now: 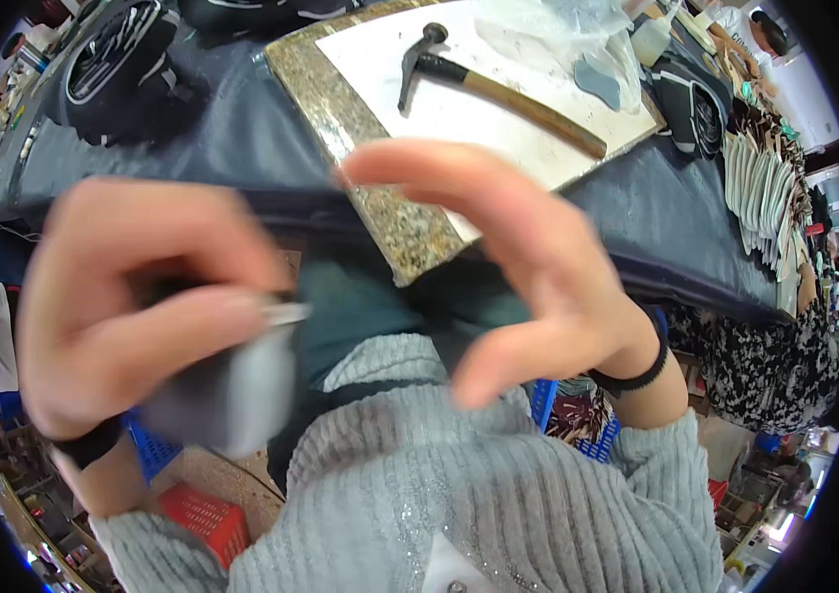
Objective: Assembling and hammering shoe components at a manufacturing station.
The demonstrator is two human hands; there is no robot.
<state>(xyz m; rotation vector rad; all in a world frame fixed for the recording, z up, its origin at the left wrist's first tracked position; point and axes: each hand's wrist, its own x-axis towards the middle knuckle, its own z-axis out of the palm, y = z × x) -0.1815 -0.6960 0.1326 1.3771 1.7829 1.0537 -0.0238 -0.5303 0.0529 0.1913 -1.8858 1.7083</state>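
Observation:
My left hand (pixel 137 306) is closed, its thumb and fingers wrapped round a black piece with a light grey edge (pixel 259 390). Motion blurs this piece, and the hand hides much of it, so its kind is unclear. A small whitish tip (pixel 287 314) pokes out past the thumb. To the right, my right hand (pixel 538 267) is empty, with thumb and fingers curved wide apart in the air over my lap. Beyond it, a claw hammer (pixel 513 97) with a wooden handle lies on a white sheet (pixel 380 74) on a speckled stone slab (pixel 401 242).
Black shoe uppers (pixel 113 74) sit on the dark-covered table (pixel 226 124) at the left, another (pixel 688 109) at the right. A clear plastic bag (pixel 558 40) lies on the slab. Stacked pale pieces (pixel 763 188) line the right edge. A red basket (pixel 207 522) stands below.

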